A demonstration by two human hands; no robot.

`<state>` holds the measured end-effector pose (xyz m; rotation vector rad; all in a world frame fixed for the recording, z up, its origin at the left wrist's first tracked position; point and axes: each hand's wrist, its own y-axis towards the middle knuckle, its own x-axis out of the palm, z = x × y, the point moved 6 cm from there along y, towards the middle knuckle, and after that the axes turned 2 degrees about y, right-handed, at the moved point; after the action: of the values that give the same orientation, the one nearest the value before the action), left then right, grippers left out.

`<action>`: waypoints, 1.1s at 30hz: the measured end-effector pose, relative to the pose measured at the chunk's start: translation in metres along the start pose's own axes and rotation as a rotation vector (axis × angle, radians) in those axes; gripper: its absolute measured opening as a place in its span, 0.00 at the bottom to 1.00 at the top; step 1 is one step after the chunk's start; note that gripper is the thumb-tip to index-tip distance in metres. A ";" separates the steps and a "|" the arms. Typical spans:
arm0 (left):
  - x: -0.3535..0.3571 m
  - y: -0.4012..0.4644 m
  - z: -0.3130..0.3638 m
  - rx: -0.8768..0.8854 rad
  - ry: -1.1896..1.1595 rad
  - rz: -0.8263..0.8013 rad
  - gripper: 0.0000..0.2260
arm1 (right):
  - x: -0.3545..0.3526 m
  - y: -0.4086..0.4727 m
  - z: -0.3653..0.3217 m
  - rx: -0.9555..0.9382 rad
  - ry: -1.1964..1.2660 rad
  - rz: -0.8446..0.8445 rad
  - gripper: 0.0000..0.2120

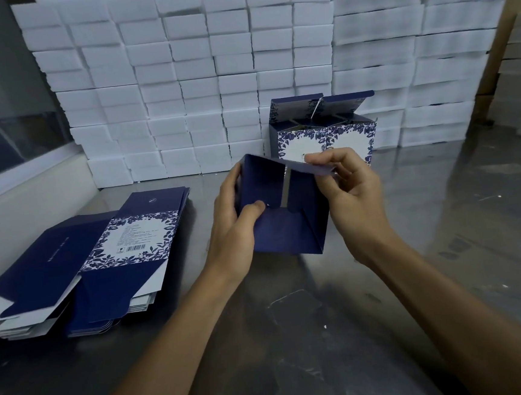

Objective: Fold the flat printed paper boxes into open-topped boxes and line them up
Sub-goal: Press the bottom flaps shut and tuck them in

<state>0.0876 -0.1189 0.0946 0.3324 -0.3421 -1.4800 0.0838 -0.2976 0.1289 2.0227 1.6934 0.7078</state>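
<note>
2 hands on 1 box (pixel 282 223): my left hand (pixel 229 231) grips its left wall; right hand (pixel 352 195) pinches far-right flap (pixel 315 168).

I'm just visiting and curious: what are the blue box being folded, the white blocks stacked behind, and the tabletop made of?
Box in the hands: thin printed card, matte navy; it creases sharply and shows a pale edge.
White blocks: probably foam; soft, slightly fuzzy, uneven edges, though wrapped packs can't be ruled out.
Tabletop: looks like brushed steel; grey, with smeared reflections and scuffs.
</note>
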 end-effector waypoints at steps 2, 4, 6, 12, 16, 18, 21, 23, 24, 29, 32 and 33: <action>0.000 0.000 0.000 -0.011 -0.034 0.020 0.28 | 0.002 0.001 0.001 0.071 0.080 -0.020 0.14; 0.001 0.000 0.001 -0.023 -0.040 0.024 0.28 | 0.002 0.001 0.004 0.115 0.125 -0.043 0.15; 0.002 -0.001 0.001 -0.035 -0.040 0.023 0.27 | 0.001 0.002 0.003 0.104 0.120 -0.065 0.14; 0.004 -0.003 0.004 -0.059 -0.021 -0.007 0.27 | -0.001 0.000 0.004 0.126 0.115 -0.071 0.09; 0.004 -0.005 0.012 -0.043 0.015 -0.024 0.22 | 0.004 -0.006 -0.003 -0.020 -0.140 -0.076 0.09; 0.003 -0.005 0.016 -0.039 0.038 -0.027 0.17 | 0.006 -0.008 -0.008 -0.070 -0.184 -0.087 0.11; -0.001 -0.005 0.015 -0.059 0.008 0.011 0.10 | 0.009 -0.010 -0.008 -0.091 -0.245 -0.078 0.12; -0.001 -0.006 0.015 -0.072 -0.009 0.036 0.10 | 0.013 -0.011 -0.011 -0.132 -0.277 -0.078 0.11; -0.001 -0.007 0.016 -0.075 -0.021 0.042 0.10 | 0.014 -0.012 -0.012 -0.156 -0.289 -0.080 0.11; 0.003 -0.006 0.019 -0.110 -0.245 -0.029 0.15 | 0.013 -0.011 -0.014 -0.141 -0.269 -0.070 0.10; 0.005 -0.006 0.027 -0.089 -0.230 -0.074 0.10 | 0.012 -0.011 -0.013 -0.128 -0.261 -0.051 0.10; 0.004 -0.006 0.029 -0.077 -0.199 -0.070 0.10 | 0.013 -0.012 -0.013 -0.129 -0.267 -0.053 0.10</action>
<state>0.0700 -0.1237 0.1179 0.1371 -0.4348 -1.5954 0.0688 -0.2830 0.1333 1.8824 1.5023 0.4907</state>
